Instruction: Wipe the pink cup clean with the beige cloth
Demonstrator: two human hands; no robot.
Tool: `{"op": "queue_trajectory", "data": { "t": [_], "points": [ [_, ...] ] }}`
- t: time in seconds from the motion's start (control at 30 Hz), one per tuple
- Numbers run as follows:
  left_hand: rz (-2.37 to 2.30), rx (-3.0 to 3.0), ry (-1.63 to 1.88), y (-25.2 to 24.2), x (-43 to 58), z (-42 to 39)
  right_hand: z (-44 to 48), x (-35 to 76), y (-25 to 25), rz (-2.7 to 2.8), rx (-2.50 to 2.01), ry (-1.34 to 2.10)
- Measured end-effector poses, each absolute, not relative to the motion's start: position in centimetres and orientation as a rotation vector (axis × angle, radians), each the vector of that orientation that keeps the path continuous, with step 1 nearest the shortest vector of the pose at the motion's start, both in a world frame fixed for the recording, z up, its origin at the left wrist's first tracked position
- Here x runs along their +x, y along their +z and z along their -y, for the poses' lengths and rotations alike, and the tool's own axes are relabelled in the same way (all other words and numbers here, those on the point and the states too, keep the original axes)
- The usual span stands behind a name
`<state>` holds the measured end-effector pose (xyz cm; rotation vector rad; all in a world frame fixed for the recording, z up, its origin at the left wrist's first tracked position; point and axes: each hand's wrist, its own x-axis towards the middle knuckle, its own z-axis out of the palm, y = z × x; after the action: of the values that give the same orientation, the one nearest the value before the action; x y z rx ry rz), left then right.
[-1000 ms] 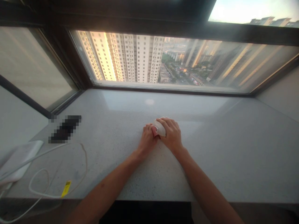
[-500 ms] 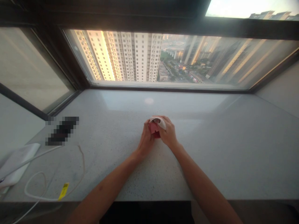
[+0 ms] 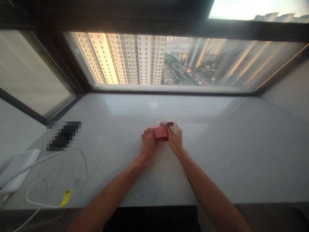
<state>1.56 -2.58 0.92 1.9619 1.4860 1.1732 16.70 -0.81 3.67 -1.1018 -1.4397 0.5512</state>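
At the far left, a flat white pad (image 3: 16, 170) lies on the speckled grey stone sill (image 3: 217, 170), a white cable (image 3: 36, 198) looping out from it across the stone, with a yellow tag (image 3: 66, 197) hanging on a thin line near the sill's front edge. Above these sits a dark flat object (image 3: 64, 136), pixelated too heavily to tell what it is. Toward the middle, the left hand (image 3: 149, 145) presses against the near left side of a squat red container (image 3: 160, 133), which sits on the sill just in front of the window (image 3: 164, 61). What has just changed is that the container now shows most of its red side, where half a second ago a white cloth (image 3: 169, 125) still covered much of it; the cloth has slid to the far top edge and right side. The right hand (image 3: 175, 138) is closed around that bunched cloth and against the container's right side, so both hands stand together, clamped on the red piece from either side, with no gap between them and it. Whether the container rests its weight on the stone or is lifted slightly, I cannot tell.
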Motion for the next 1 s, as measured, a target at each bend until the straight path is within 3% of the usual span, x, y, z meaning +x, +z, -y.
{"op": "queue_trajectory", "data": {
  "t": [0.13, 0.43, 0.87, 1.0],
  "points": [
    [-1.542, 1.926, 1.160, 0.6, 1.7, 2.2, 1.6, 17.5, 6.1, 1.901, -1.138, 0.199],
    [-1.203, 1.788, 1.512, 1.1, 1.3, 2.4, 1.4, 14.3, 7.4, 2.141, -1.347, -0.012],
    [-1.260, 1.448, 1.502, 0.8, 1.3, 1.7, 1.1, 12.1, 2.4, 1.053, -1.106, 0.666],
    [-1.243, 1.498, 1.490, 0.9, 0.8, 1.7, 1.0, 11.9, 1.9, 0.998, -1.112, 0.666]
  ]
}}
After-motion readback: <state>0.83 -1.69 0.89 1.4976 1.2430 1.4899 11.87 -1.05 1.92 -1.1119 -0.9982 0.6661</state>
